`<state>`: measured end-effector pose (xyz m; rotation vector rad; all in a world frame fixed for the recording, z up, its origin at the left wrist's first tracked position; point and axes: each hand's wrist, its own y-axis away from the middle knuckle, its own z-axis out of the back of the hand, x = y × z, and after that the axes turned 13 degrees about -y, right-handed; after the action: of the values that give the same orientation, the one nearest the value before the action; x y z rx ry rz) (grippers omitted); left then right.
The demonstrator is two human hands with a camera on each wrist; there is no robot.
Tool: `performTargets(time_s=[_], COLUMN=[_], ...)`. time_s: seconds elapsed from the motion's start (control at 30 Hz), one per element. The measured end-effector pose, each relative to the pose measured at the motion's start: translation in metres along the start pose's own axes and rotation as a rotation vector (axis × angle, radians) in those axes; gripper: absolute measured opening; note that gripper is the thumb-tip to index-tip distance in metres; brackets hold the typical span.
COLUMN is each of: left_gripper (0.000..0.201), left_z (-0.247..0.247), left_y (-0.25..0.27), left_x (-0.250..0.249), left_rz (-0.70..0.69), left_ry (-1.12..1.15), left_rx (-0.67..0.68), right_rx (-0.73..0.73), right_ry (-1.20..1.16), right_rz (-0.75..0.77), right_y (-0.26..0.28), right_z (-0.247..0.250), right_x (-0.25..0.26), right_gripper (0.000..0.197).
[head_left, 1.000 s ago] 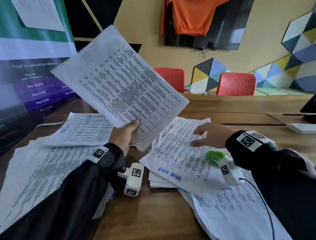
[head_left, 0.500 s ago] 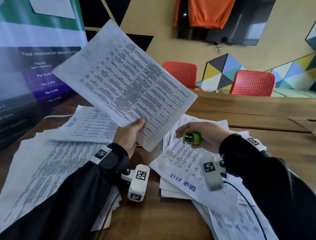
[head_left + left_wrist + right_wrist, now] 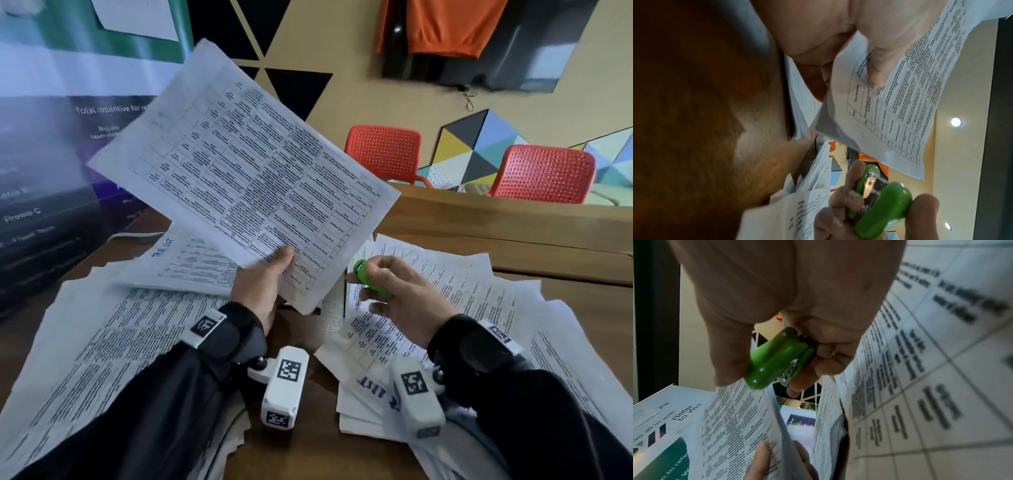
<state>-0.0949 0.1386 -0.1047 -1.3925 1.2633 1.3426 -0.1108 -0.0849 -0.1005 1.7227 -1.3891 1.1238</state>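
My left hand (image 3: pixel 265 284) holds a thin sheaf of printed table sheets (image 3: pixel 246 171) up off the desk, thumb on the front near its lower edge; the same sheaf (image 3: pixel 900 97) fills the left wrist view. My right hand (image 3: pixel 394 291) grips a small green stapler (image 3: pixel 368 275) just right of the sheaf's lower corner, above the papers. In the right wrist view the stapler (image 3: pixel 774 360) sits between thumb and curled fingers, its metal mouth pointing toward the sheaf's edge (image 3: pixel 777 418). The left wrist view shows the stapler (image 3: pixel 884 206) slightly agape, not touching paper.
Loose printed sheets cover the wooden desk (image 3: pixel 318 455) at left (image 3: pixel 102 335) and right (image 3: pixel 479 308), some headed in blue. Two red chairs (image 3: pixel 383 150) stand behind the desk's far edge. A banner (image 3: pixel 51 154) stands at the left.
My right hand picked the green stapler off the papers and raised it toward the lower corner of the sheaf. The left hand kept the sheaf up, tilting it slightly.
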Motion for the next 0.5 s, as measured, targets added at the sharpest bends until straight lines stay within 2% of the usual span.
performTargets(time_s=[0.1,0.23,0.4,0.5], left_gripper=[0.037,0.041,0.038,0.039], left_z=[-0.0027,-0.0048,-0.0051,-0.0040], left_y=[0.0026,0.0040,0.0048,0.0042], left_x=[0.0011,0.0022,0.0033,0.0038], left_rz=[-0.021,0.004,0.009,-0.020], left_ry=[-0.025,-0.019,-0.040,-0.026], left_rx=[0.026,0.026,0.056,0.022], right_rx=[-0.003,0.027,0.037,0.064], right_ry=[0.031,0.052,0.038,0.018], right_rz=[0.033,0.030,0.042,0.042], right_y=[0.0028,0.0055,0.0059,0.0075], right_z=[-0.0036,-0.0054,-0.0068,-0.0094], right_x=[-0.0005,0.0008,0.0013,0.0009], right_gripper=[0.075,0.062,0.065,0.064])
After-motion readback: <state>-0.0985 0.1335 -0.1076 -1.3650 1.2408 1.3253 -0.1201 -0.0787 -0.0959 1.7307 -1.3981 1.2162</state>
